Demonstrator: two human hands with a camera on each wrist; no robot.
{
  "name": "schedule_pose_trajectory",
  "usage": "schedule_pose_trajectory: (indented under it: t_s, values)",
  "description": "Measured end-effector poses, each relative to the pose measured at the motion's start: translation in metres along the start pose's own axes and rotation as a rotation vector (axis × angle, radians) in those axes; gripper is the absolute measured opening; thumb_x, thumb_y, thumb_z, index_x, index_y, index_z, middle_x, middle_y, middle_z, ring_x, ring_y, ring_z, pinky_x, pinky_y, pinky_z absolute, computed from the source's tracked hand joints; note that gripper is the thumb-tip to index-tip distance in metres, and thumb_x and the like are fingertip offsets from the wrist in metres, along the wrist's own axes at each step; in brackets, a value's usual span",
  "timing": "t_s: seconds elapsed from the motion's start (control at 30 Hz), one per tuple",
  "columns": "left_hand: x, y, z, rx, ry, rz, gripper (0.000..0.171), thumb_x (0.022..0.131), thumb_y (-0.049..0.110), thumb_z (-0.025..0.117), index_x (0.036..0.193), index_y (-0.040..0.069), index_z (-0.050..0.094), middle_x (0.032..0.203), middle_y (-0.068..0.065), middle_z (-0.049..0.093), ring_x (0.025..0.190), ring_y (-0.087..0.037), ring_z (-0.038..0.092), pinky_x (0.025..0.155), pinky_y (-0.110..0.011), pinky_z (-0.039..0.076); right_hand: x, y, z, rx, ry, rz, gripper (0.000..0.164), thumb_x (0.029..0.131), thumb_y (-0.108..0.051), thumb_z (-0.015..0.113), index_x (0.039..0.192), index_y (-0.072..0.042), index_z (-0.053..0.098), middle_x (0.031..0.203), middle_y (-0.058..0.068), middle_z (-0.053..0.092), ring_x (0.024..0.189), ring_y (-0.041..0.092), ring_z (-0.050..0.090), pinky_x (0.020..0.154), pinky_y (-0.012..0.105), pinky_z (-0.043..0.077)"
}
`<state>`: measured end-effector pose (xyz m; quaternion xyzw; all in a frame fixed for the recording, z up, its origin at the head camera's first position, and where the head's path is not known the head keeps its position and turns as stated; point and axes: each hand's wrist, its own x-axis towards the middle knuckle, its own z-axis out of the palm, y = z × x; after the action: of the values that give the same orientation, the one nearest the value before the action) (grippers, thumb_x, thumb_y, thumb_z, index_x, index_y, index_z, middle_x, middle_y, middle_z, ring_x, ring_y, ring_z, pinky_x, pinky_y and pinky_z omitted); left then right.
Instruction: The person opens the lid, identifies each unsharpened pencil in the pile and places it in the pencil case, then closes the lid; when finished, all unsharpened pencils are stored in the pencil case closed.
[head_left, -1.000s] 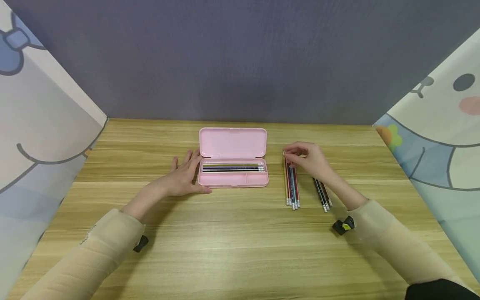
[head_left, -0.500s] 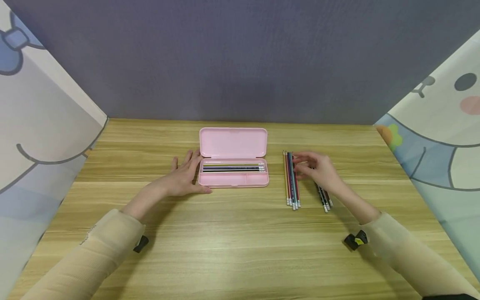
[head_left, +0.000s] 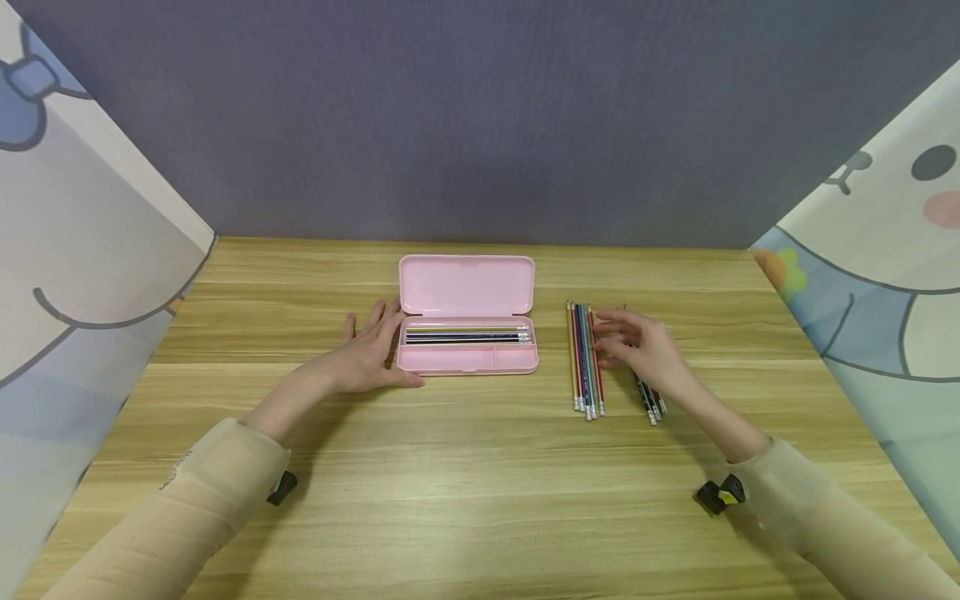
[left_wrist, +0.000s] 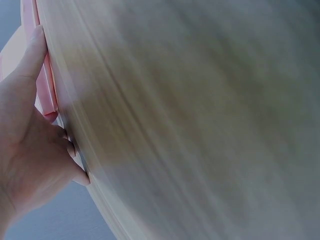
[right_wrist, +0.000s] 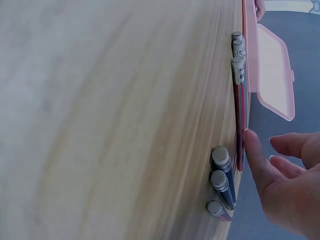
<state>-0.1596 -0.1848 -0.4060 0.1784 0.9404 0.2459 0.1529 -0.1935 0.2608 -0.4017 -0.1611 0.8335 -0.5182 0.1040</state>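
Observation:
An open pink pencil case [head_left: 447, 360] has several pencils [head_left: 465, 336] lying in its long rear compartment. My left hand [head_left: 363, 354] rests against its left end with fingers spread, the thumb lying along the front edge. To the right of the case, a row of pencils [head_left: 582, 358] lies on the table, eraser ends toward me. My right hand [head_left: 648, 350] is at the row's right side, its fingertips touching a red pencil [head_left: 599, 387]. In the right wrist view, the thumb meets that pencil while the other fingers stay apart from it.
A smaller group of dark pencils [head_left: 648, 400] lies partly under my right hand. The wooden table [head_left: 465, 483] ends at a dark grey panel [head_left: 480, 125] behind. Cartoon-printed panels [head_left: 885, 225] stand at both sides.
My right hand has moved from the far tips of the pencil row toward me and to the right. The red pencil now lies slightly right of the others. My left hand has stayed put.

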Motion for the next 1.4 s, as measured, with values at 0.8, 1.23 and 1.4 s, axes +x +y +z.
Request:
schedule_pose_trajectory:
  t_s: [0.8, 1.23, 1.4]
  values:
    - [0.001, 0.000, 0.000, 0.006, 0.000, 0.000, 0.105, 0.087, 0.058, 0.076, 0.159, 0.014, 0.013, 0.171, -0.028, -0.007, 0.158, -0.051, -0.011, 0.115, -0.081, -0.011, -0.010, -0.013, 0.013, -0.103, 0.035, 0.026, 0.050, 0.096, 0.005, 0.064, 0.145, 0.008, 0.051, 0.130, 0.032, 0.065, 0.098, 0.035, 0.075, 0.077, 0.029, 0.064]
    - [0.000, 0.000, 0.000, -0.003, 0.003, 0.005, 0.103, 0.088, 0.057, 0.076, 0.159, 0.016, 0.013, 0.171, -0.028, -0.008, 0.158, -0.051, -0.011, 0.114, -0.082, -0.012, -0.007, -0.020, 0.013, -0.384, 0.011, 0.046, 0.061, 0.092, -0.002, 0.070, 0.149, 0.003, 0.049, 0.135, 0.024, 0.067, 0.114, 0.038, 0.071, 0.072, 0.013, 0.053]
    - [0.000, 0.001, 0.001, 0.008, 0.011, -0.003, 0.104, 0.087, 0.057, 0.077, 0.158, 0.015, 0.014, 0.171, -0.029, -0.007, 0.158, -0.052, -0.010, 0.115, -0.081, -0.012, -0.004, -0.024, 0.018, -0.439, -0.011, 0.086, 0.069, 0.087, -0.003, 0.075, 0.150, 0.001, 0.048, 0.135, 0.024, 0.067, 0.096, 0.033, 0.073, 0.051, 0.020, 0.045]
